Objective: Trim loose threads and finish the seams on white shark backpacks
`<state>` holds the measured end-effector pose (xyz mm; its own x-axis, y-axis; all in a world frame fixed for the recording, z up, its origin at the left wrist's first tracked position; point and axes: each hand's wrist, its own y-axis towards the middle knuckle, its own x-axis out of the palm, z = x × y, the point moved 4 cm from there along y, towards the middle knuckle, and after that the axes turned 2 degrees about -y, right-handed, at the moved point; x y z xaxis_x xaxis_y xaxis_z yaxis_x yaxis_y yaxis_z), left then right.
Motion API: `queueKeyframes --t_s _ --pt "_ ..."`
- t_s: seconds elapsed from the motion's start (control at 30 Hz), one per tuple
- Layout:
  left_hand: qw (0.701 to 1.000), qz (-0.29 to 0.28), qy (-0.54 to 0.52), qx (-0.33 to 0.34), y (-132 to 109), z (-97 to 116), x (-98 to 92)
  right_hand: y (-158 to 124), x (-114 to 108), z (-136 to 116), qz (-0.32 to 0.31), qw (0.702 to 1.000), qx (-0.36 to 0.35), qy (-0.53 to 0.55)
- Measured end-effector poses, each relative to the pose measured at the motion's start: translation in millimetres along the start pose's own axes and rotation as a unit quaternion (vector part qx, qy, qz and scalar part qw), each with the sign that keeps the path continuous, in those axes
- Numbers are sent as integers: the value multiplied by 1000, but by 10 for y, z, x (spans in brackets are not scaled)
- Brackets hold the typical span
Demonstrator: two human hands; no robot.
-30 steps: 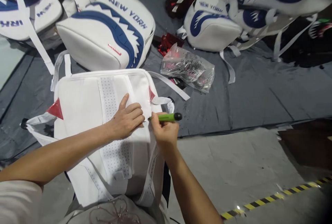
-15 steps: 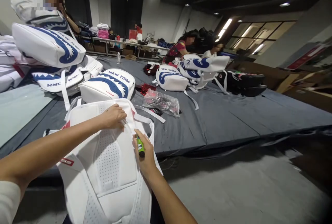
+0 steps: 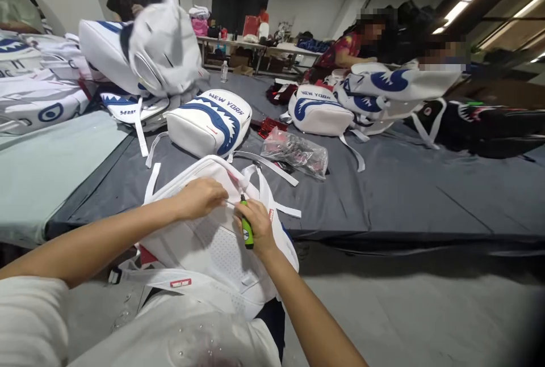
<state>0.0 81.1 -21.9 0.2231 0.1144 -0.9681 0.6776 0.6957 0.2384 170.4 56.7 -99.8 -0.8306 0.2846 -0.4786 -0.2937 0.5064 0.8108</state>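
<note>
A white backpack (image 3: pixel 213 236) leans against the table's front edge at my lap, its dotted back panel and shoulder straps toward me. My left hand (image 3: pixel 204 197) is closed in a pinch over its upper part; what lies between the fingertips is too small to make out. Close beside it, my right hand (image 3: pixel 258 225) is wrapped round a slim green and black hand tool (image 3: pixel 247 230) with a pale tip pointing away from me. The tip is near the red-trimmed top edge of the backpack. I cannot tell whether it touches the fabric.
Ahead on the grey-covered table (image 3: pixel 409 197) lie a NEW YORK backpack (image 3: pixel 200 123) and a clear plastic bag (image 3: pixel 296 151). White backpacks are piled at left (image 3: pixel 106 55) and right (image 3: pixel 383 95), with black ones (image 3: pixel 489 129) beyond. Co-workers stand across the table.
My view has turned left and down. The backpack is tilted and folded toward me, and both hands have come closer together at its upper edge. A person behind now lifts a white backpack at left.
</note>
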Motion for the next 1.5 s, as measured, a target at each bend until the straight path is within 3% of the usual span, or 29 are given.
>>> queueKeyframes --t_s 0.1,0.17,0.27,0.37,0.47,0.6,0.7,0.8,0.97,1.17,1.33,1.5 --pt "997 62 39 -29 179 -245 -119 4 133 28 0 1000 21 -13" --pt "997 -3 63 -52 344 -382 -60 -9 178 -34 -2 999 40 -6" --pt "982 -140 68 -111 549 -597 215 -47 219 -165 -16 996 87 31" --pt "971 -181 79 -136 629 -720 445 -72 262 -234 -85 991 94 45" --pt "978 -171 98 -71 596 -665 530 -64 266 -158 -103 989 100 37" --pt "975 -178 136 -7 523 -560 590 -69 259 49 -61 979 190 31" --pt "973 -180 141 -33 531 -602 662 -52 269 188 -75 975 209 25" --pt "979 -156 123 -36 542 -647 710 49 230 369 -77 971 202 -98" --pt "987 -111 103 -63 522 -678 740 260 471 592 -219 923 218 -228" --pt "972 -130 82 -177 536 -790 784 331 743 658 -300 880 245 -275" --pt "979 -153 66 -118 556 -768 782 307 698 685 -303 880 263 -255" --pt "979 -149 72 -121 583 -739 792 268 681 736 -278 892 265 -238"
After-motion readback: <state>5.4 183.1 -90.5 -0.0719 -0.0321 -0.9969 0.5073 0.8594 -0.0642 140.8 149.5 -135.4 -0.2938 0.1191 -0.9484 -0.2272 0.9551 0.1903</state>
